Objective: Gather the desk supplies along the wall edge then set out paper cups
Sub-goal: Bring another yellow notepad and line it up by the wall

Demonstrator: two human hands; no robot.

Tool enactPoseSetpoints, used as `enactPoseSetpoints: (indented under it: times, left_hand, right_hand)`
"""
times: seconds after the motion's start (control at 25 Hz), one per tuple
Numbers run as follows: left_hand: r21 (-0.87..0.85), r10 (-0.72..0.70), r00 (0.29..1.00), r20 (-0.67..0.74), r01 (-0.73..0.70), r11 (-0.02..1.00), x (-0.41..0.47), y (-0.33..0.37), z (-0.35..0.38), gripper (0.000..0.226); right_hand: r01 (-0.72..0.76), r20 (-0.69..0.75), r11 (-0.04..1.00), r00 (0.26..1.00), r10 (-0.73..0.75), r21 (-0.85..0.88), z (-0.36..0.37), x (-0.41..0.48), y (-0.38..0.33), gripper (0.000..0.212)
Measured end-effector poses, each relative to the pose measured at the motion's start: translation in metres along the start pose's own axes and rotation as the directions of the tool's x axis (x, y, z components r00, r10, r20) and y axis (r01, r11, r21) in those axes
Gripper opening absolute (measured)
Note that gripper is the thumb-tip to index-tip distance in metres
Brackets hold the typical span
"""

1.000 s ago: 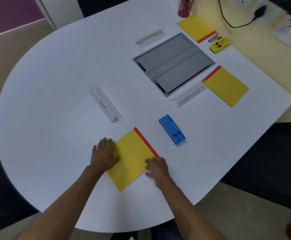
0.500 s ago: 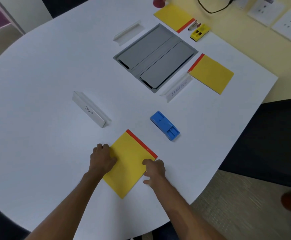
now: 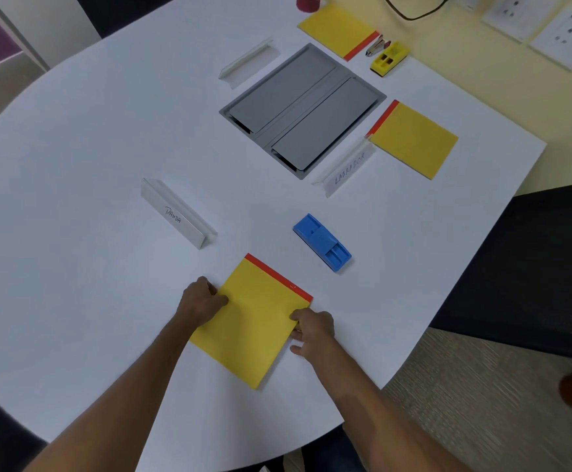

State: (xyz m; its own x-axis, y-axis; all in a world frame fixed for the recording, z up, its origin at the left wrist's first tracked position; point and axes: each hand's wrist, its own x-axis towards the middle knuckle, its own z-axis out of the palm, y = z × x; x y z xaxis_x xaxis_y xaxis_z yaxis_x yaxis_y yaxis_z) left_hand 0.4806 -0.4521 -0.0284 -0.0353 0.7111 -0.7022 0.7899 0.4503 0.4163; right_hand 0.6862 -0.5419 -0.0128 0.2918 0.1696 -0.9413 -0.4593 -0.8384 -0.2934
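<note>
While yellow notepad (image 3: pixel 257 321) lay flat on white table (image 3: pixel 73 233), left hand (image 3: pixel 203 301) and right hand (image 3: pixel 313 330) gripped its opposite edges; blue eraser (image 3: pixel 322 241) nearby.

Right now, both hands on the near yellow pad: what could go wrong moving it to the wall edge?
1. The left hand and right hand only pinch the yellow pad at its side edges; the grip could slip.
2. The blue eraser and the LABRADOR name card lie toward the wall; a sliding pad could knock them.

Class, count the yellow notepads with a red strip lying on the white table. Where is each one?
3. One notepad lies near the person, between both hands; one notepad is right of the grey panel; one notepad lies at the far edge. None appears hidden.
</note>
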Motion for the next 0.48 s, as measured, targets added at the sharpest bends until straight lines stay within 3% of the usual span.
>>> enactPoseSetpoints:
  times: [0.2,0.36,0.48]
  left_hand:
    - [-0.246,-0.067,0.997,0.043,0.076,0.966,-0.003,-0.006,-0.003,0.01]
    - [-0.478,-0.005,0.985,0.175,0.09,0.874,-0.019,-0.006,-0.013,0.013]
    - [-0.554,0.067,0.982,0.178,0.044,0.832,-0.038,-0.008,-0.02,0.013]
  right_hand:
    - [-0.014,0.031,0.998,0.999,0.012,0.062,-0.007,0.005,-0.003,0.016]
    - [0.016,0.04,1.0,0.999,-0.017,0.026,-0.012,0.001,-0.006,0.009]
    - [0.089,0.1,0.996,0.991,-0.086,-0.026,-0.019,-0.012,-0.01,0.009]
